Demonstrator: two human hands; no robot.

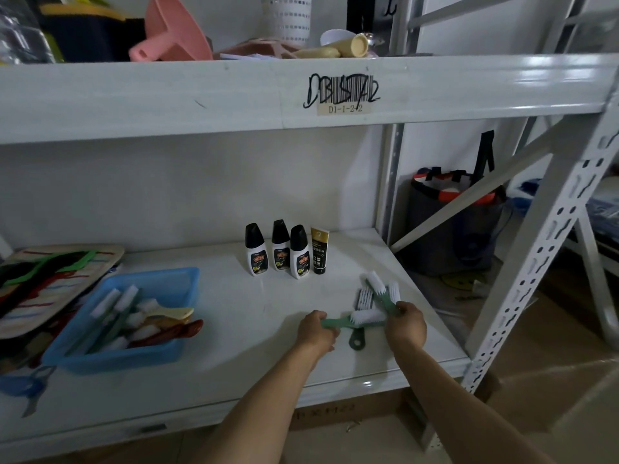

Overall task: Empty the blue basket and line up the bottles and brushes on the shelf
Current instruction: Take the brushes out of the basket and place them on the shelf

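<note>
Lower centre of the frame: your left hand (317, 332) closes on the handle of a green brush (355, 322), and your right hand (406, 324) grips another green brush (382, 294). Your hands hide where these cross, and the brush pile behind them is hard to count. At lower left, the blue basket (157, 283) holds more brushes, blurred. Three bottles (280, 251) and a tube (320, 250) stand in a row at mid-frame. Bare shelf (234, 306) lies between basket and hands; its front edge runs just below your wrists.

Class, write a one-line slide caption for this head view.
Both hands arrange green brushes beside bottles; the blue basket isn't empty.
</note>
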